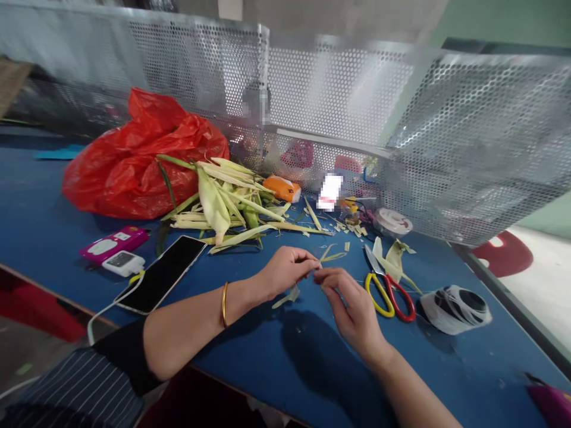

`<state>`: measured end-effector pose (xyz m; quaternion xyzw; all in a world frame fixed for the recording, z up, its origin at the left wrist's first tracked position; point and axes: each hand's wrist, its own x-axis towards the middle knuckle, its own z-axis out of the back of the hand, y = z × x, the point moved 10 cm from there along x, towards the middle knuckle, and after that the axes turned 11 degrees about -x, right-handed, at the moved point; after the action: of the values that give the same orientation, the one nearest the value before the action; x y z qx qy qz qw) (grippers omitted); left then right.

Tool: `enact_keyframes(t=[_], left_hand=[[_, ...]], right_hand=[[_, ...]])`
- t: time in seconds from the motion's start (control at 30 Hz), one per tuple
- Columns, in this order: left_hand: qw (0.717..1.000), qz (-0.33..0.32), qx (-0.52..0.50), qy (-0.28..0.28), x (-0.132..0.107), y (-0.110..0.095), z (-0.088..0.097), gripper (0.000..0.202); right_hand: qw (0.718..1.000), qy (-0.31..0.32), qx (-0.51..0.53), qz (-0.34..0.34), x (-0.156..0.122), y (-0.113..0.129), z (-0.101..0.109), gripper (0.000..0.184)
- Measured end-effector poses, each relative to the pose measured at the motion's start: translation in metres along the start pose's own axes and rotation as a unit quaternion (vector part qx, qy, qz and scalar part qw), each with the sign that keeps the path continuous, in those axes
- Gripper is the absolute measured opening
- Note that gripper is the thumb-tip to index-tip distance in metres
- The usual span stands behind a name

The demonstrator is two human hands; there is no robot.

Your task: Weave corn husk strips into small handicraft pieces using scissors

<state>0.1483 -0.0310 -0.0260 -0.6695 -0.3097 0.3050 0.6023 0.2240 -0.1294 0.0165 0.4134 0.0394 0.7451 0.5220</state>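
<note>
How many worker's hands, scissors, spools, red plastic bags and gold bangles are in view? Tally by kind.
Worker's hands: 2 (left hand, right hand)
Scissors: 1 pair
Spools: 2 (white spool, black-and-white spool)
Red plastic bag: 1
Gold bangle: 1
Total: 7

A red plastic bag (147, 172) is set at the left of the blue surface (495, 368), with a light-blue sheet (60, 153) seen just beside it. Nearer the front edge, a dark-screened phone (167, 273) is laid aslant, crossed at its lower end by a white cable (107, 309); a white block (124, 263) and a purple object (115, 245) are placed beside it. Farther back, an orange packet (282, 188) and a lit screen, blurred by pixelation (330, 193), are seen. The surface is backed by a perforated metal partition (330, 89).
</note>
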Motion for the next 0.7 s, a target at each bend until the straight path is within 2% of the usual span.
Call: enact_keyframes(t=[0.1, 0.23, 0.4, 0.47, 0.53, 0.57, 0.67, 0.7], left_hand=[[1.0, -0.001, 0.008, 0.0, -0.001, 0.002, -0.002, 0.028], [0.999, -0.018, 0.043, 0.002, -0.001, 0.0, -0.003, 0.025], [0.99, -0.042, 0.135, 0.015, 0.0, -0.002, -0.006, 0.022], [0.979, -0.058, 0.195, 0.033, -0.001, -0.004, -0.01, 0.022], [0.961, -0.074, 0.252, 0.087, -0.004, -0.004, -0.022, 0.022], [0.951, -0.082, 0.265, 0.134, -0.008, -0.004, -0.031, 0.021], [0.926, -0.08, 0.212, 0.302, -0.028, -0.005, -0.059, 0.019], [0.926, -0.066, 0.181, 0.325, -0.032, -0.006, -0.061, 0.02]], right_hand=[[1.0, 0.014, 0.019, 0.007, -0.001, 0.002, -0.006, 0.017], [0.999, 0.014, -0.016, 0.033, 0.0, 0.01, -0.006, 0.017], [0.996, 0.025, -0.063, 0.065, 0.002, 0.022, -0.008, 0.018], [0.995, 0.017, -0.078, 0.061, 0.003, 0.022, -0.002, 0.017], [0.994, 0.005, -0.1, 0.043, 0.005, 0.016, 0.008, 0.016], [0.994, 0.004, -0.107, 0.029, 0.006, 0.011, 0.013, 0.017], [0.996, 0.027, -0.083, -0.026, 0.01, -0.013, 0.022, 0.018], [0.997, 0.041, -0.056, -0.044, 0.011, -0.021, 0.021, 0.019]])
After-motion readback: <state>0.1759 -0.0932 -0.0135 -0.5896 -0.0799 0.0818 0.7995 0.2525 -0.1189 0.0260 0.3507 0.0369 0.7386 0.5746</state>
